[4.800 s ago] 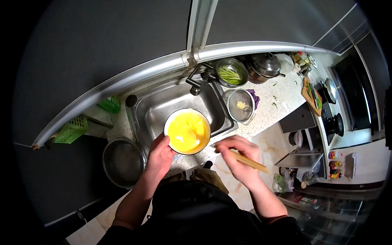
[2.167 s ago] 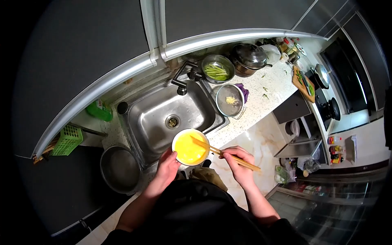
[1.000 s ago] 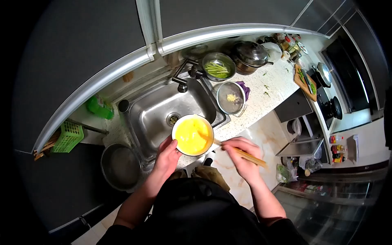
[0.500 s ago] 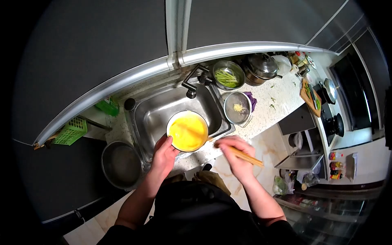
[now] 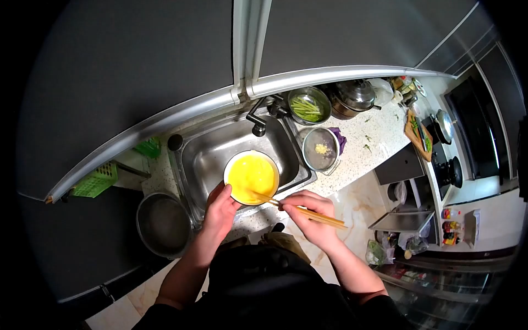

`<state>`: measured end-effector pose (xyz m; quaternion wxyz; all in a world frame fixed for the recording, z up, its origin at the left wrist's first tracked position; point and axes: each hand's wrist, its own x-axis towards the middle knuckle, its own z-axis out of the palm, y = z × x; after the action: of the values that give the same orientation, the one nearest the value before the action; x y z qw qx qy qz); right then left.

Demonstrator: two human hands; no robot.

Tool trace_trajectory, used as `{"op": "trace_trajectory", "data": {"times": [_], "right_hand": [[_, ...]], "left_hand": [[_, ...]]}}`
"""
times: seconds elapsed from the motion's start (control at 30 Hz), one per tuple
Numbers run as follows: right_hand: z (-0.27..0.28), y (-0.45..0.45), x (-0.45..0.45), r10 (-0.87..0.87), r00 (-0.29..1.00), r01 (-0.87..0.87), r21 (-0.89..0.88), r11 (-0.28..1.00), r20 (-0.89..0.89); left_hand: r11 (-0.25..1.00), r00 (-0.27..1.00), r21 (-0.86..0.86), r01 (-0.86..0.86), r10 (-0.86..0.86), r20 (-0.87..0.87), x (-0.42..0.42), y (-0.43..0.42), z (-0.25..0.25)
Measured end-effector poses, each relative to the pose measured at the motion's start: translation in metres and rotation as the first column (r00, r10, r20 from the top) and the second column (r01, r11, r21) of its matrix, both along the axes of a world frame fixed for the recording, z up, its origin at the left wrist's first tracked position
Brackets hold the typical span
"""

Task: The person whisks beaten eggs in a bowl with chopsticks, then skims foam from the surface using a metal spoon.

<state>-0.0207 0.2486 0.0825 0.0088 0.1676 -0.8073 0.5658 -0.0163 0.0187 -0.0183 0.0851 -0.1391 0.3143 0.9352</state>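
My left hand [image 5: 221,210] grips the left rim of a round bowl [image 5: 252,177] holding bright yellow liquid that looks like beaten egg. The bowl is over the front part of the steel sink [image 5: 214,151]. Closed around a pair of wooden chopsticks [image 5: 322,218], my right hand [image 5: 311,214] is just right of the bowl. The chopstick tips dip into the yellow liquid near the bowl's lower right rim, and their back ends point right.
Right of the faucet [image 5: 257,124] stand a bowl of green stalks [image 5: 308,106], a lidded pot [image 5: 353,99] and a round container with minced pale bits [image 5: 320,149]. A dark basin [image 5: 164,224] lies left; a cutting board [image 5: 418,135] is far right.
The chopsticks have swung, and their tips are now clearly visible in the yellow liquid, where they were blurred before. My right hand has shifted slightly left. The bowl has hardly moved since half a second ago.
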Motion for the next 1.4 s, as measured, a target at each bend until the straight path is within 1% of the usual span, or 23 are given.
{"op": "trace_trajectory", "data": {"times": [0.03, 0.1, 0.13, 0.17, 0.27, 0.33, 0.37, 0.43, 0.53, 0.67, 0.73, 0.77, 0.83, 0.87, 0.93, 0.97, 1.03, 1.1, 1.17, 1.23, 1.27, 1.3, 1.4], "right_hand": [[0.001, 0.001, -0.002, -0.001, 1.000, 0.001, 0.001, 1.000, -0.002], [0.002, 0.002, -0.005, -0.213, 0.972, 0.215, 0.013, 0.976, -0.096], [-0.003, 0.003, -0.003, -0.123, 0.992, 0.121, 0.057, 0.991, 0.024], [-0.004, -0.001, 0.001, -0.039, 0.999, 0.039, 0.001, 0.999, 0.014], [-0.013, 0.004, 0.001, -0.164, 0.985, 0.161, -0.061, 0.985, -0.052], [-0.007, 0.005, -0.002, -0.070, 0.997, 0.068, 0.059, 0.996, 0.023], [-0.002, 0.000, 0.002, -0.003, 1.000, 0.003, 0.027, 1.000, 0.018], [-0.009, 0.000, 0.001, -0.174, 0.982, 0.170, -0.065, 0.983, -0.074], [-0.009, 0.004, -0.001, -0.064, 0.998, 0.063, 0.042, 0.997, 0.025], [-0.007, 0.001, 0.000, -0.178, 0.981, 0.176, -0.024, 0.984, -0.080], [-0.003, -0.002, 0.000, -0.068, 0.997, 0.066, 0.042, 0.997, 0.027], [0.003, -0.006, 0.005, -0.043, 0.999, 0.043, 0.017, 0.999, -0.013], [0.003, -0.003, 0.001, -0.215, 0.971, 0.218, 0.009, 0.976, -0.103], [0.003, -0.002, 0.001, -0.215, 0.971, 0.217, 0.010, 0.976, -0.103], [0.002, -0.002, 0.003, -0.009, 1.000, 0.009, 0.011, 1.000, 0.017], [0.003, -0.001, 0.002, -0.010, 1.000, 0.010, 0.010, 1.000, 0.014], [0.006, -0.001, -0.001, -0.228, 0.968, 0.228, -0.009, 0.974, -0.107], [-0.001, 0.001, 0.002, -0.055, 0.997, 0.054, 0.024, 0.998, 0.054], [-0.002, -0.002, 0.009, -0.090, 0.996, 0.091, -0.074, 0.993, 0.010], [-0.001, 0.001, 0.003, -0.246, 0.969, 0.245, -0.024, 0.969, -0.032], [-0.002, 0.004, 0.004, -0.132, 0.990, 0.130, 0.035, 0.991, 0.054], [-0.002, 0.000, 0.009, -0.051, 0.991, 0.052, -0.013, 0.999, 0.121], [-0.001, 0.000, 0.009, -0.134, 0.991, 0.133, -0.083, 0.988, -0.013]], "left_hand": [[1.000, 1.000, 0.001, 0.001, -0.001, -0.002, -0.001, 0.001, 0.002], [1.000, 1.000, -0.013, -0.015, 0.015, -0.010, -0.002, 0.001, 0.004], [1.000, 1.000, -0.013, -0.015, 0.015, -0.009, -0.002, 0.001, 0.003], [1.000, 1.000, -0.018, -0.009, 0.009, 0.001, -0.002, 0.000, 0.002], [1.000, 1.000, -0.029, -0.005, 0.005, 0.013, -0.002, 0.001, 0.004], [0.999, 1.000, -0.039, -0.005, 0.005, 0.018, -0.001, 0.001, 0.002], [1.000, 0.999, -0.014, -0.008, 0.009, 0.039, 0.000, 0.001, -0.001], [1.000, 0.998, 0.014, -0.012, 0.011, 0.057, -0.001, 0.003, -0.001], [1.000, 0.999, -0.003, 0.001, -0.001, 0.045, 0.002, 0.002, -0.001], [1.000, 1.000, -0.003, -0.014, 0.014, 0.024, 0.000, 0.003, -0.002], [0.999, 1.000, -0.029, -0.014, 0.014, 0.000, 0.001, 0.002, 0.000], [1.000, 1.000, -0.006, -0.009, 0.009, 0.011, 0.001, 0.002, 0.000], [1.000, 1.000, 0.018, -0.003, 0.003, 0.019, 0.000, 0.003, 0.002], [1.000, 1.000, 0.000, -0.004, 0.004, 0.023, 0.000, 0.004, 0.004], [1.000, 1.000, -0.021, -0.003, 0.003, 0.031, 0.002, 0.004, 0.003], [1.000, 0.999, -0.002, -0.006, 0.006, 0.037, 0.003, 0.004, 0.001], [1.000, 0.999, 0.018, -0.009, 0.008, 0.043, 0.003, 0.004, 0.000], [1.000, 1.000, -0.014, 0.004, -0.003, 0.022, 0.004, 0.004, 0.000], [1.000, 1.000, 0.006, 0.000, 0.000, 0.028, 0.006, 0.003, -0.002], [1.000, 0.999, 0.029, -0.006, 0.005, 0.038, 0.006, 0.003, -0.001], [1.000, 1.000, 0.011, 0.004, -0.004, 0.020, 0.006, 0.003, 0.000], [1.000, 1.000, -0.009, 0.015, -0.015, 0.001, 0.006, 0.003, 0.002], [1.000, 1.000, 0.015, 0.013, -0.013, 0.007, 0.007, 0.003, 0.000]]}}
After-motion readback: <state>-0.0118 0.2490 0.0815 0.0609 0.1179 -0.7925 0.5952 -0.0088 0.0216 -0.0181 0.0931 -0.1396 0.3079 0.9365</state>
